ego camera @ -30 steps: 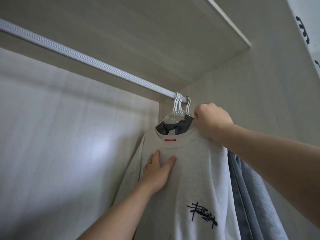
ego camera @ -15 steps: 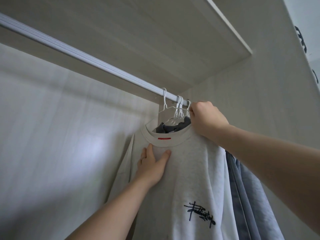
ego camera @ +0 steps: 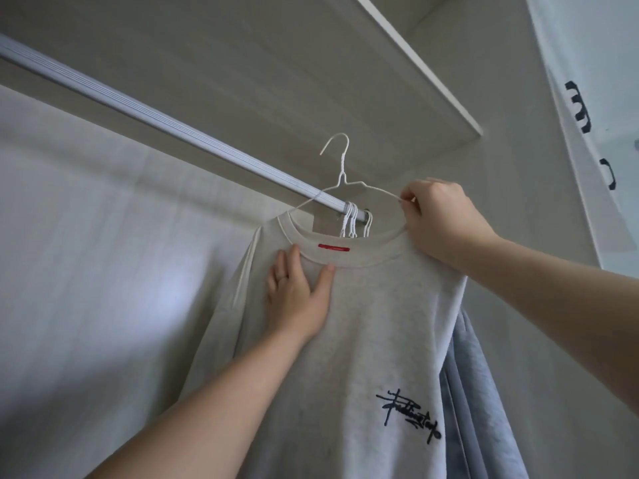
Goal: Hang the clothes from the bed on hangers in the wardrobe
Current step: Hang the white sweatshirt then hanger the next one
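While the right grip [ego camera: 446, 223] pinches one arm of the white wire hanger [ego camera: 342, 171] between thumb and forefinger, its remaining fingers curl over the shoulder of the light grey sweatshirt [ego camera: 363, 340] at the collar edge. The sweatshirt is carried on this hanger and hangs down from the right grip, front side facing the camera.

The left grip [ego camera: 297, 299] is released: fingers straight, palm flat against the sweatshirt chest, fingertips touching the collar band. A ring [ego camera: 280, 277] sits on one finger. The red label [ego camera: 333, 248] lies inside the collar, just above and right of the left grip. The dark printed logo [ego camera: 408, 414] is well below both grips, towards the right.

The hanger hook stands up and to the left of the right grip, above the wardrobe rail [ego camera: 173, 122] and apart from it. Several other hanger hooks [ego camera: 352, 223] sit bunched on the rail between the two grips, behind the collar. Blue garments [ego camera: 473, 392] hang below the right grip, just beside the sweatshirt. The shelf [ego camera: 415, 60] runs above both grips.
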